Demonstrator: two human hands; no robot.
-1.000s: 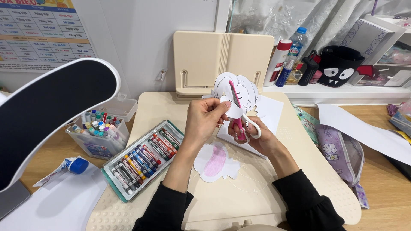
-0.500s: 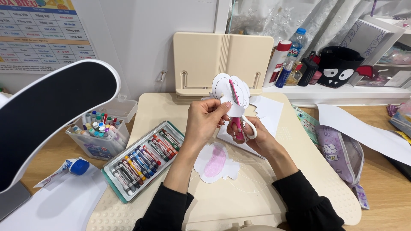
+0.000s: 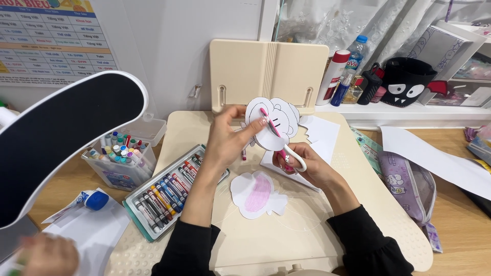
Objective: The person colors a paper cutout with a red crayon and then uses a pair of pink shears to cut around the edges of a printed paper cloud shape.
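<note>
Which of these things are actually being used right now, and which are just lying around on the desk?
In use:
left hand holding the paper cut-out
right hand working the pink scissors

Lying about:
pink-coloured cut-out
crayon tray
marker tub
purple pencil case
glue stick
bottles

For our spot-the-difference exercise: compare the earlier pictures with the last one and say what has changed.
The white paper cut-out in the left hand has been turned, so its drawn face now shows. The right hand still works the pink-bladed scissors at its edge. The pink-coloured paper shape and crayon tray stayed put.
</note>
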